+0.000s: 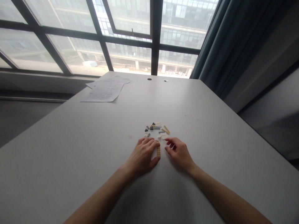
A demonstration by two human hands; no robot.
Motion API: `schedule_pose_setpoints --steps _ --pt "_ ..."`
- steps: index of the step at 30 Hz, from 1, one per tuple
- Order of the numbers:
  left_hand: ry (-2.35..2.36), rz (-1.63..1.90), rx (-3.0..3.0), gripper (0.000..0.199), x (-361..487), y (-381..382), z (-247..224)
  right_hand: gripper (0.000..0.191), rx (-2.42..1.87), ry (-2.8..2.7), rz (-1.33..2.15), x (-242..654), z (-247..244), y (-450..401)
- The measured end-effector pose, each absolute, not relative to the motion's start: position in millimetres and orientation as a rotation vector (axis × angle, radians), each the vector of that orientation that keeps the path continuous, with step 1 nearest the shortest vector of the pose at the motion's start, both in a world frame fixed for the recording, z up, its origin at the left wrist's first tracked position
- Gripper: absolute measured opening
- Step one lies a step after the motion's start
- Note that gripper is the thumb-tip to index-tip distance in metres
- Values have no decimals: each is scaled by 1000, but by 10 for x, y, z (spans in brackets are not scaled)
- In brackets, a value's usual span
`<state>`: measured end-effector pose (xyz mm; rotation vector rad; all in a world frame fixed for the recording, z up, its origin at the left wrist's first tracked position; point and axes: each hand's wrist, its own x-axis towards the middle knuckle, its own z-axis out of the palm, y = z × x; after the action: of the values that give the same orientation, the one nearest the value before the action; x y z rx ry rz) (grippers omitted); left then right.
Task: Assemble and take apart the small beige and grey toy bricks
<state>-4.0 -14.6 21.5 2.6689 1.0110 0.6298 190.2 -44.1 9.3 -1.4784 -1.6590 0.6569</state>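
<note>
My left hand (pixel 146 152) rests on the white table with its thumb and fingertips closed around the two ends of a tan studded strip (pixel 158 151). To its right, my right hand (pixel 177 151) hovers with thumb and forefinger apart and the other fingers curled. Its fingertips are beside small white pieces (pixel 159 137). Just beyond both hands lies a loose group of small building pieces: tan strips (pixel 166 129), a grey piece (pixel 157 128), dark pieces (pixel 146 130) and a white and grey piece (pixel 147 135).
The white table (pixel 93 137) stretches out to a large window. Printed sheets of paper (pixel 105 90) lie at its far left. Two round holes (pixel 149 79) are near the far edge. A dark curtain (pixel 217 46) hangs at the right.
</note>
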Motion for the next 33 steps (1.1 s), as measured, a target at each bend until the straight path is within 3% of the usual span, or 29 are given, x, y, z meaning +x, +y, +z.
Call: schedule_pose_setpoints --steps 5,11,22,30,33 --pt "1035 708 2691 31 -48 -121 204 28 -1596 -1734 500 2131 199 -111" --pt "1015 904 2706 25 -39 -130 260 13 -1721 -1907 407 2134 215 248" --pt "1047 1022 2664 19 -56 -135 286 11 -1837 -1942 304 1989 159 362" --pt "1057 1103 2671 14 -54 -131 290 11 -1753 -1822 408 1974 216 239" --pt "1066 1174 2662 20 -44 -141 292 11 -1615 -1746 633 1917 299 52"
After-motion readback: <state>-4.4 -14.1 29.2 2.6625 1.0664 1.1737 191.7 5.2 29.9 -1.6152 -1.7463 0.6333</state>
